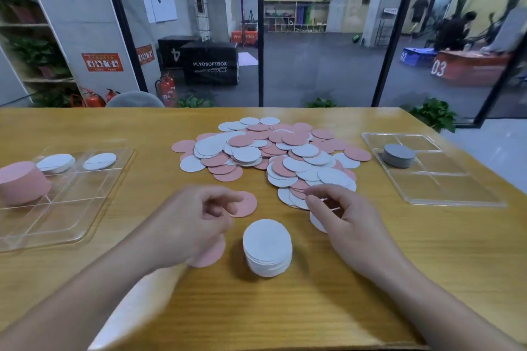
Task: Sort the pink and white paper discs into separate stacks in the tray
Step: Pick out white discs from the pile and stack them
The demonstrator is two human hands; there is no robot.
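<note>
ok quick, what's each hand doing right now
Left hand: pinching a pink disc.
Right hand: fingers curled at the pile's edge; grip cannot be told.

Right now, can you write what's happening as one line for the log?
left hand: holds pink disc | right hand: pinches white disc at mixed pile | white stack: on table, between hands
</note>
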